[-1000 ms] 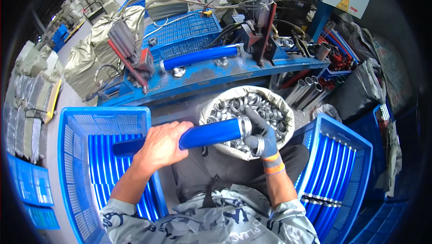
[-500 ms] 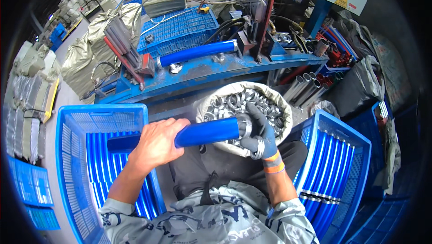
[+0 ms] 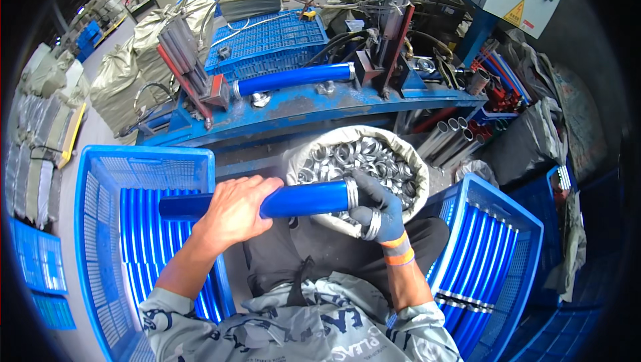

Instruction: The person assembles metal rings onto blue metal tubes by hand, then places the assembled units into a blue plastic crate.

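Pipe (image 3: 294,200) barely shifts over the last second: blue tube held level across the lap. Bare left hand (image 3: 235,210) wraps its middle; gloved right hand (image 3: 375,210) grips the end with a metal ring (image 3: 352,194) now seated, spare rings pinched below. Sack of rings (image 3: 354,155) sits just behind.

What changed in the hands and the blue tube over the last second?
Little moved. The left hand keeps gripping the blue tube level over the lap; the gloved right hand stays at its ringed end, spare rings still in its fingers. The sack of metal rings is unmoved.
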`<state>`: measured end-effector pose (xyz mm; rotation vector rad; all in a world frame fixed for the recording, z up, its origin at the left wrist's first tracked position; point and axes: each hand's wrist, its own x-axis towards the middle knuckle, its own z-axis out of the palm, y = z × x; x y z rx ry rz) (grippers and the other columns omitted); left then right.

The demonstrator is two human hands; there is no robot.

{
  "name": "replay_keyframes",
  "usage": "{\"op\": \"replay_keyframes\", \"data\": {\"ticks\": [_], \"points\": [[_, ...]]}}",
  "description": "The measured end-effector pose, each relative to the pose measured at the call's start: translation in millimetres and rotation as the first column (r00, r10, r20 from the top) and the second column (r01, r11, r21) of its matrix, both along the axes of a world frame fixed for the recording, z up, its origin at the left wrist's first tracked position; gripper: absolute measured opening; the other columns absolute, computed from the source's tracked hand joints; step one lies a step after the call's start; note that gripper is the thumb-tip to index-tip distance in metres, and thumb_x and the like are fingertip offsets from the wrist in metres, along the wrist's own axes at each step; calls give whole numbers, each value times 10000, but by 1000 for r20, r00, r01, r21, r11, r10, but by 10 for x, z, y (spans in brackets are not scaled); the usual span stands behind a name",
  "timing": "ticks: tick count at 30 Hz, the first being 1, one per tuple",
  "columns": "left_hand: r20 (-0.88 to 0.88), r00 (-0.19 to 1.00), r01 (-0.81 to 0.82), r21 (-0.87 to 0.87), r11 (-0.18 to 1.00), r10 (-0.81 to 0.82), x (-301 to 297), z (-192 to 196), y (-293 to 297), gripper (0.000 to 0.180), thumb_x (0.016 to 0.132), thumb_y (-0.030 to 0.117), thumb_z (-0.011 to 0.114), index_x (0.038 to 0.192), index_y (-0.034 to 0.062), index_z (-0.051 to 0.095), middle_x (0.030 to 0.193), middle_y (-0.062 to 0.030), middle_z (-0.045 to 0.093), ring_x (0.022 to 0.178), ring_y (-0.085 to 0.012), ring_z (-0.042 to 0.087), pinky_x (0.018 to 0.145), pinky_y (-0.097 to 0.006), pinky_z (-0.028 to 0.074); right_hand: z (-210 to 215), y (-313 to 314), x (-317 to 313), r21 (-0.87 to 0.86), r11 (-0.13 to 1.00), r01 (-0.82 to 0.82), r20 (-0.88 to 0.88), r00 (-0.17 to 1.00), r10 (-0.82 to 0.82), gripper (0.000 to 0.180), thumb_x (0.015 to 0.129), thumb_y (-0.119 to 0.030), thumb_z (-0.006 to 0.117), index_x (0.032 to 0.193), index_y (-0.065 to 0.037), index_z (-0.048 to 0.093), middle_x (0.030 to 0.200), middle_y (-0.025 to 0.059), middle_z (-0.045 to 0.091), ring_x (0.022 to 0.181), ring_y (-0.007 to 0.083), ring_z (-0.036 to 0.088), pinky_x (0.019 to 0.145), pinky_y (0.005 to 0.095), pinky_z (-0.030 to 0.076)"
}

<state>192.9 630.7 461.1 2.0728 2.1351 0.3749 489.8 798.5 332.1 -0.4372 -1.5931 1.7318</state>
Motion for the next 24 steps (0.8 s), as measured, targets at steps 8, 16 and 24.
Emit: {"op": "replay_keyframes", "data": {"ticks": [8, 16, 24], "points": [[60, 998, -8, 67, 998, 4, -48, -252, 20, 584, 789, 172, 846, 1363, 155, 743, 1088, -144, 773, 1049, -425, 773, 915, -541, 613, -231, -33, -157, -205, 978, -43, -180, 984, 6, 879, 988, -209, 930, 1707, 75, 513, 1641, 197, 645, 1424, 272, 690, 1238, 438, 540], [944, 312, -555, 272, 786, -106, -224, -507, -202, 539, 975, 188, 880, 1422, 29, 623, 1181, -127, 753, 1097, -244, 740, 1010, -417, 599, -804, 319, 1, -397, 858, 326, 407, 900, -154, 317, 1120, -346, 775, 1195, -47, 849, 1026, 31, 842, 801, 121, 777, 714, 277, 592], [908, -324, -657, -15, 754, -265, 53, -991, -401, 528, 1143, 453, 748, 1492, 69, 651, 1391, -176, 762, 1301, -339, 755, 1106, -536, 640, -640, -8, 66, -659, 733, -169, -307, 950, -58, 605, 1081, -469, 825, 1496, -41, 725, 1462, 94, 760, 1364, 313, 741, 1160, 485, 610]]}}
